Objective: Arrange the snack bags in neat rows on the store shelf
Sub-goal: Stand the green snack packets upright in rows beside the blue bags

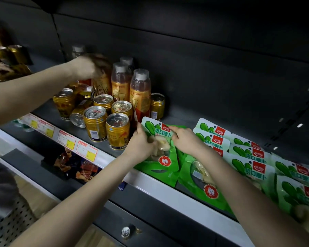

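Green radish snack bags (253,157) lie in overlapping rows at four o'clock on the dark store shelf (178,118). Gold drink cans (117,131) stand at ten o'clock. At centre, left hand (141,145) and right hand (184,141) grip a single snack bag (163,160), fingers curled round its sides.

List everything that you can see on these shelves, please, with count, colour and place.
held snack bag: one, green, upright at shelf front
other snack bags: about ten, green, in rows to its right
cans: several, gold, shelf's left part
bottles: about five, orange, behind cans
price tags: at least four, white-yellow, shelf edge
dark packs: few, below the price tags
other person's hand: one, at a bottle top
left hand, right hand: both grip the held snack bag
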